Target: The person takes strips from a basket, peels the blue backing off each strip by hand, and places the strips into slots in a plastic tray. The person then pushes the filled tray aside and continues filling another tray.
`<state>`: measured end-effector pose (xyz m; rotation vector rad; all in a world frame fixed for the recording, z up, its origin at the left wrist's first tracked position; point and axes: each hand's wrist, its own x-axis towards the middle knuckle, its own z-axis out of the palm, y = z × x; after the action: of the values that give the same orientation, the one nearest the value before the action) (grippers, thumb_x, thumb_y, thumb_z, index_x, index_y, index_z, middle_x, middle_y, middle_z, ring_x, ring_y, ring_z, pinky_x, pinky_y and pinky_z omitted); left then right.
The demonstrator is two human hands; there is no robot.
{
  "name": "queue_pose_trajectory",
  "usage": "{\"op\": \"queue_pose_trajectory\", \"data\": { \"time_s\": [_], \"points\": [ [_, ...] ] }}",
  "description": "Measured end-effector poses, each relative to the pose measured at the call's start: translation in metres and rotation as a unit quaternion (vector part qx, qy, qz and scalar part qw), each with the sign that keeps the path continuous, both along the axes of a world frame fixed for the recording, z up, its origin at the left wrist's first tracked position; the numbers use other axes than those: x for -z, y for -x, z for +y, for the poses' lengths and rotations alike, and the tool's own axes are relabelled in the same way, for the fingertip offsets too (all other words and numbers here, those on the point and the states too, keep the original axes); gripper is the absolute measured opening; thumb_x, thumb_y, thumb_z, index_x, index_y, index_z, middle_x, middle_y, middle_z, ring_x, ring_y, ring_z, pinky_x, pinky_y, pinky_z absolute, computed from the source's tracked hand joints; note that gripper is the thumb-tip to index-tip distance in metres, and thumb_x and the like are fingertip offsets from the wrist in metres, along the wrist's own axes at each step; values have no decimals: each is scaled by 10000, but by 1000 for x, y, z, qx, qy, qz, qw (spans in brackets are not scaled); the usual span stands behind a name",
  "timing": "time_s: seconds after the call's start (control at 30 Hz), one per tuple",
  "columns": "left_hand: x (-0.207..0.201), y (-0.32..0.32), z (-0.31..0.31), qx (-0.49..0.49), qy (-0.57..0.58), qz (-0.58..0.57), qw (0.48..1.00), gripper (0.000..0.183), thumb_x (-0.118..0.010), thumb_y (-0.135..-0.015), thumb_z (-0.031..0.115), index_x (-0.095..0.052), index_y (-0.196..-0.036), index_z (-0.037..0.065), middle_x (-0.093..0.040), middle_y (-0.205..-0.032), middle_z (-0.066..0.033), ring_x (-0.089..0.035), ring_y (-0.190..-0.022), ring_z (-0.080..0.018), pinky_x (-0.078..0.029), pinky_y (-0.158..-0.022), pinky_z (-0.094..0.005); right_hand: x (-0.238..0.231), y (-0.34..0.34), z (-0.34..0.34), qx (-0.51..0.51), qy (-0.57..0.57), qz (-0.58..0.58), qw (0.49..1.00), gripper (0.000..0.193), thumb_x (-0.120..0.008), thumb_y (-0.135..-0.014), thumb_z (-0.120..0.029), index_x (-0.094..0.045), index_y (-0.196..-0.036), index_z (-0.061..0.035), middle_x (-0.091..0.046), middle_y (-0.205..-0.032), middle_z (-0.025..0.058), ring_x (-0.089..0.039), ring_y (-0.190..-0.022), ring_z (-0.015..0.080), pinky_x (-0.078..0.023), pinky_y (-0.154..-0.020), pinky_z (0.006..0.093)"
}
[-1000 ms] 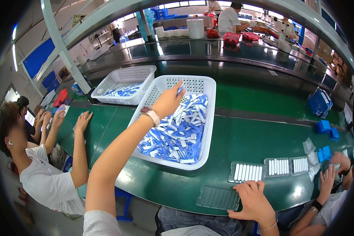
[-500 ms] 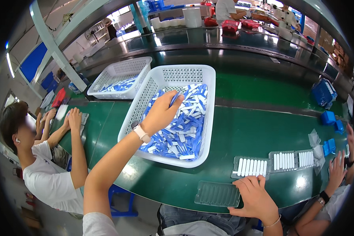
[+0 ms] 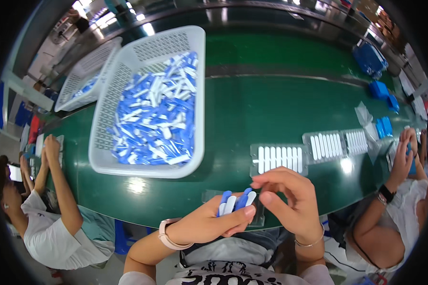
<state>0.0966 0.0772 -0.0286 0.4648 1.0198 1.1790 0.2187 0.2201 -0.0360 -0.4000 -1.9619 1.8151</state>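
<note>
Several slim blue and white plastic sticks (image 3: 230, 204) are bunched in my left hand (image 3: 209, 221), their rounded ends pointing up and away. Close by on the right is my right hand (image 3: 292, 202), fingers bent, thumb and forefinger apart, nothing between them. Below both hands lies a clear plastic tray (image 3: 259, 218), mostly covered by them. Just beyond my right hand sits a clear tray filled with a row of white sticks (image 3: 280, 160). A white perforated basket (image 3: 200, 102), heaped with loose blue and white sticks (image 3: 157, 109), stands to the left.
Two more filled trays (image 3: 325, 146) continue the row rightward, beside crumpled clear plastic (image 3: 365, 118) and blue blocks (image 3: 384, 127). Another white basket (image 3: 66, 97) stands far left. Co-workers sit on both sides, one's hands (image 3: 51, 148) at the left table edge, another's (image 3: 404, 154) at the right.
My left hand has come back from the basket toward me, carrying sticks. My right hand has lifted off the clear tray and moved left beside it. The view has tilted down and turned right.
</note>
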Motion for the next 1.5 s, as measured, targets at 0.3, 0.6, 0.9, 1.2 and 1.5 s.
{"op": "queue_pose_trajectory", "data": {
  "time_s": [0.3, 0.6, 0.9, 1.2, 1.5],
  "points": [
    [17, -3, -2, -48, 45, 60, 996, 309, -434, -992, 293, -546, -982, 5, -521, -636, 3, -407, -558, -38, -317, -516, -200, 24, -12, 4, 25, -75, -11, 997, 64, -678, -785, -37, -665, -845, -17, -654, -765, 50, -525, -563, 79, -406, -488, 203],
    [23, -3, -20, -108, 51, -46, 992, 312, -485, -971, 287, -574, -1037, -4, -497, -630, 3, -408, -557, -42, -289, -494, -195, 19, -34, -2, -70, -461, 199, 862, 92, -642, -760, -76, -670, -847, -66, -682, -892, 53, -635, -736, 151, -411, -499, 206],
    [20, -2, -34, -171, 64, 55, 982, 287, -522, -954, 260, -618, -993, -7, -535, -638, -19, -420, -547, -44, -282, -473, -203, 28, -39, -10, -51, -483, 165, 859, 69, -636, -743, -42, -618, -756, -107, -689, -915, 41, -633, -782, 136, -394, -532, 214],
    [31, -3, -58, -238, 106, 40, 965, 325, -486, -895, 209, -508, -1124, -22, -558, -639, -90, -367, -483, -67, -270, -452, -217, 36, -38, -3, -9, -38, -19, 999, 157, -592, -810, 63, -584, -945, -17, -649, -859, 93, -597, -746, 187, -471, -669, 284],
    [30, -7, -54, -213, 83, -1, 974, 233, -487, -948, 160, -471, -1128, 13, -573, -691, -81, -387, -535, -58, -291, -490, -211, 23, -30, 0, 51, -342, -85, 934, 139, -666, -753, 64, -668, -860, -25, -629, -878, 110, -601, -748, 182, -491, -655, 262]
  ]
}}
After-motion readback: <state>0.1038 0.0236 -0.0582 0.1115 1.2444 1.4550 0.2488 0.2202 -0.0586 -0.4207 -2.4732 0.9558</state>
